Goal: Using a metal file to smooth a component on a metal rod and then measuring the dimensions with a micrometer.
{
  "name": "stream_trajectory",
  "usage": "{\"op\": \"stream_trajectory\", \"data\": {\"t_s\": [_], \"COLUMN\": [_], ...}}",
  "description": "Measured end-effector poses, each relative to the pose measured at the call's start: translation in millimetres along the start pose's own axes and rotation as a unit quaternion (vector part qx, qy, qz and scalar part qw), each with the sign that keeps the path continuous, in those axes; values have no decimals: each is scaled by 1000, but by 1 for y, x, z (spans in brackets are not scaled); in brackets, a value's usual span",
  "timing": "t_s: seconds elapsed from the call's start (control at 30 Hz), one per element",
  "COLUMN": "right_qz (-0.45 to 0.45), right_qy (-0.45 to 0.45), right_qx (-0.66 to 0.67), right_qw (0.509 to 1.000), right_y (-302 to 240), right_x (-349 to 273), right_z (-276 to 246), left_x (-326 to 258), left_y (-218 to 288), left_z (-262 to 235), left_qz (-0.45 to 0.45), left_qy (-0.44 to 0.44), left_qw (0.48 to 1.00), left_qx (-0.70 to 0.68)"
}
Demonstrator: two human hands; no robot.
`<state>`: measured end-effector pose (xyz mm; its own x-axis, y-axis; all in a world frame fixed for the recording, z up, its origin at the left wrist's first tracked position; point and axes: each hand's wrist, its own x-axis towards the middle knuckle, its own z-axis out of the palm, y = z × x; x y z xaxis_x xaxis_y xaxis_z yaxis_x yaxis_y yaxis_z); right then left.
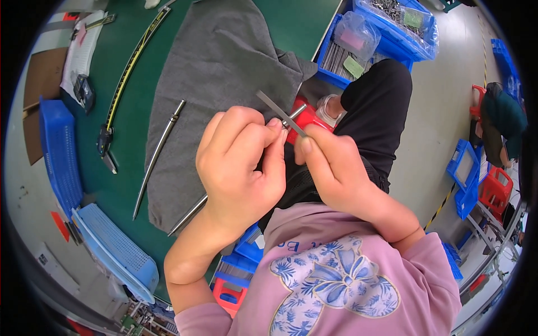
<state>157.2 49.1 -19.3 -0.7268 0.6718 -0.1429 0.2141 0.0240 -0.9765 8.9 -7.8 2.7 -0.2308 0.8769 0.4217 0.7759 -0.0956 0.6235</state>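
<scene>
The left hand [241,162] is pinching a slim metal rod [299,110] between thumb and forefinger, its other fingers curling in; the rod's bright tip is poking out past the fingertips, in the air in front of the lap. The right hand [336,162] is gripping 1 end of a flat grey strip [271,105], which is crossing over the rod just beside the left fingertips; whether the 2 are actually touching, I cannot tell.

The likeliest trouble is the strip skidding along the round rod and scraping the left thumb, since so little metal is separating them. The rod could also be rolling or tilting under pressure, as only a fingertip pinch is visibly steadying that end; a loose pinch could be sending it down toward the red stool [303,120].

A metal length [189,214] is showing beyond the left forearm; the hand is hiding whether it is belonging to the same rod. If so, a forearm nudge could be twisting the tip. A 2nd rod [157,159] is lying on the grey cloth [218,61] over the green bench [123,193], where a sweeping elbow could be knocking it.
</scene>
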Motion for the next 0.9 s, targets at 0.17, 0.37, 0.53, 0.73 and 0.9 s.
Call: {"op": "stream_trajectory", "data": {"t_s": [0.17, 0.37, 0.53, 0.73, 0.9], "right_qz": [-43, -37, -72, -86, -84], "right_qy": [45, 54, 58, 72, 80], "right_qx": [10, -6, -17, -18, 1], "right_qw": [998, 998, 996, 993, 993], "right_y": [13, 19, 14, 26, 35], "right_x": [-4, -8, 7, 3, -3], "right_z": [4, 12, 14, 16, 21], "left_x": [2, 0, 0, 1, -1], "left_y": [0, 2, 2, 1, 0], "left_z": [1, -1, -1, -1, 1], "left_qz": [8, -2, -4, 5, 1], "left_qy": [-10, -12, -23, -17, -8], "left_qw": [1000, 1000, 1000, 1000, 1000], "left_qx": [3, 5, 12, 4, 4]}}
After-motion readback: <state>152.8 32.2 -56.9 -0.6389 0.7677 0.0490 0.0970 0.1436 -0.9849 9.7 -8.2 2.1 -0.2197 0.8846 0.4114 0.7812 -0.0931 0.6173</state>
